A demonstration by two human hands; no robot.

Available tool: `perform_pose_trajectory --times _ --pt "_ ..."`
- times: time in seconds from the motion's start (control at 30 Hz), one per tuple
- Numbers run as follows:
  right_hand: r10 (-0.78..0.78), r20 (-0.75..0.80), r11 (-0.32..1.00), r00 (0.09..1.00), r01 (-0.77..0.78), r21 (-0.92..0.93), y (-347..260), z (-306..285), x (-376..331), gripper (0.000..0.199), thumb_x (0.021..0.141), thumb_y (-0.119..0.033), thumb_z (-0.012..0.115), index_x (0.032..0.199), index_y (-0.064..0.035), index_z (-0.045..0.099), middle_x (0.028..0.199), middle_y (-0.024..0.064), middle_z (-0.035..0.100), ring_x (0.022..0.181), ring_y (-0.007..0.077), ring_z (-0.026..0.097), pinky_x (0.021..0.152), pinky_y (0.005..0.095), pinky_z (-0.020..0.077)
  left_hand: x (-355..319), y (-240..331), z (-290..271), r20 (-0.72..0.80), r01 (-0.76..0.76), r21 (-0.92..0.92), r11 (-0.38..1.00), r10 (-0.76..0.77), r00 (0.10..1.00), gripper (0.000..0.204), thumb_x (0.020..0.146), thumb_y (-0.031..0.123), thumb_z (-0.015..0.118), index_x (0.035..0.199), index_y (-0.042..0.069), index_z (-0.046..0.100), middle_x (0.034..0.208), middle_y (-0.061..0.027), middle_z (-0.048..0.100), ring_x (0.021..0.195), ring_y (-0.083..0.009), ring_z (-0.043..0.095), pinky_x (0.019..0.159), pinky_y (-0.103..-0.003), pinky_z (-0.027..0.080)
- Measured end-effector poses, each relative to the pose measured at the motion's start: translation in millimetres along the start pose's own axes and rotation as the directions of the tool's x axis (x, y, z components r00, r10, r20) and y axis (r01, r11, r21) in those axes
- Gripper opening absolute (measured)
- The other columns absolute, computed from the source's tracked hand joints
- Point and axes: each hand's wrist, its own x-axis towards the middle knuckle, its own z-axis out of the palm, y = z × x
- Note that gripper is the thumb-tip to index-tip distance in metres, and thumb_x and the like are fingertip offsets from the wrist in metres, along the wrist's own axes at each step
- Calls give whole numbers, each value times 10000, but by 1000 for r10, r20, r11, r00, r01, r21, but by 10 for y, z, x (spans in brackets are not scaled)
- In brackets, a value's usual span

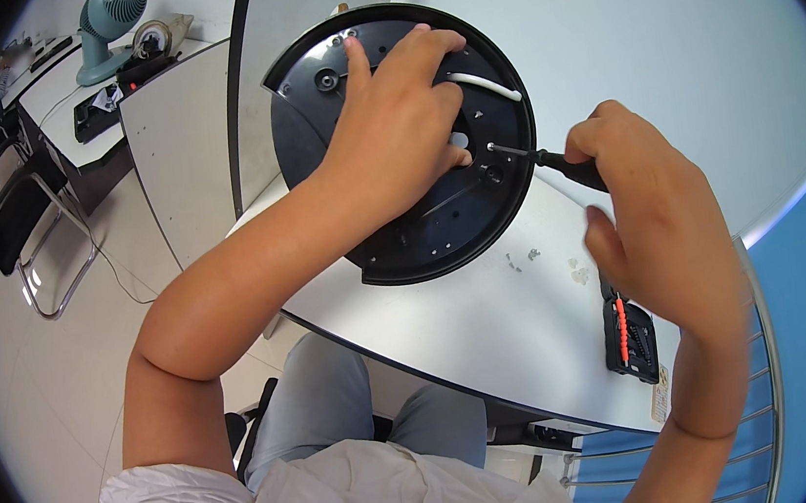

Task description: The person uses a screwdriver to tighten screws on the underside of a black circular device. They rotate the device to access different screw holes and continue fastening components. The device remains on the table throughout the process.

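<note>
- Bit case (630,338), black with an orange driver inside, lies on the white tabletop (490,331) near its close edge, just below the right hand (651,225)
- right hand clamped on a black screwdriver (551,165); tip meets a screw on the round black base (406,143)
- left hand (400,129) spread flat on that tilted base, pressing it; loose screws (522,259) beside its rim
- teal fan (109,27) far off

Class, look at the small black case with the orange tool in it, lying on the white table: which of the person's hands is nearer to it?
Right. The right hand is just above the case, gripping a screwdriver; the left hand rests farther away on the round black base.
</note>
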Motion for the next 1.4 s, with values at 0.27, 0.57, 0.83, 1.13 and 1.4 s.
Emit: perform_pose_trajectory --times 0.27,0.57,0.83,1.13,1.4 --pt "101 114 975 988 -76 -207 17 -73 22 268 810 -170 712 885 -33 494 716 114 516 624 279 520 584 383 442 -14 16 25 2 -12 -12 1000 12 1000 302 622 117 840 737 40 571 1347 -96 457 1298 -328 419 1049 -695 251" --pt "-139 -225 987 964 153 48 13 158 92 205 726 -34 693 916 -47 618 711 73 470 589 220 459 489 331 366 -17 25 13 5 -20 -9 1000 20 1000 302 622 111 835 743 39 568 1348 -98 455 1304 -328 410 1047 -687 258" --pt "-210 -112 968 971 190 -163 107 100 50 227 720 -198 740 776 -84 551 676 51 425 572 217 452 471 327 318 -9 59 19 15 -23 -22 1000 23 1000 311 611 110 841 743 42 568 1349 -97 454 1306 -330 408 1046 -687 261" --pt "-142 -9 985 990 141 -99 123 30 -1 283 765 -200 724 906 -58 524 765 68 551 641 272 533 571 352 422 -3 45 16 5 -8 -19 1000 8 1000 308 614 106 841 742 45 567 1354 -95 454 1310 -329 406 1053 -690 252" --pt "109 -5 970 994 -108 -219 -16 101 3 332 821 -347 681 841 -78 488 594 53 522 521 244 499 486 334 393 -29 78 9 28 -11 -18 1000 11 1000 310 610 107 844 741 50 568 1363 -94 452 1326 -327 393 1057 -691 246"
